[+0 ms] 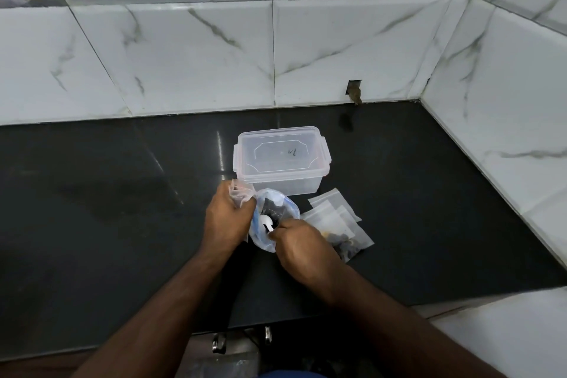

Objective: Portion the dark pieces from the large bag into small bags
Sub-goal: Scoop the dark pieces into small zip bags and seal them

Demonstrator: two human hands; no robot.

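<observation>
**Spoon in large bag, small bag held at its mouth**

L hand (225,218): forearm comes in from lower left, wrist raised over worktop (92,193). Fingers curled round the bunched top of a small clear bag (241,193), gripping it just beside the large bag's rim. Knuckles face camera; fingertips hidden behind the plastic.

R hand (302,244): forearm enters from lower right, crossing the worktop front edge. Fingers closed in a pinch on the handle of a white spoon (266,222); spoon bowl sits inside the mouth of the large bag (274,224). Back of hand up, thumb side toward the bag.

Large bag: bluish-clear plastic, standing open between the two hands, on worktop. Dark pieces (271,210) visible inside, under and behind the spoon bowl. Amt on spoon: can't tell.

Around:
- Clear lidded container (280,159) directly behind the bag, lid on, clips at sides; near the L hand's small bag, whether touching can't tell.
- Pile of small zip bags (334,218) to R of large bag, lying flat, overlapping. Lowest ones hold dark pieces; R hand covers part of the pile's near-left edge.
- Worktop dark, glossy; marble-look wall tiles (184,55) behind and at R.
- Metal fittings (219,342) below front edge, blurred.
</observation>
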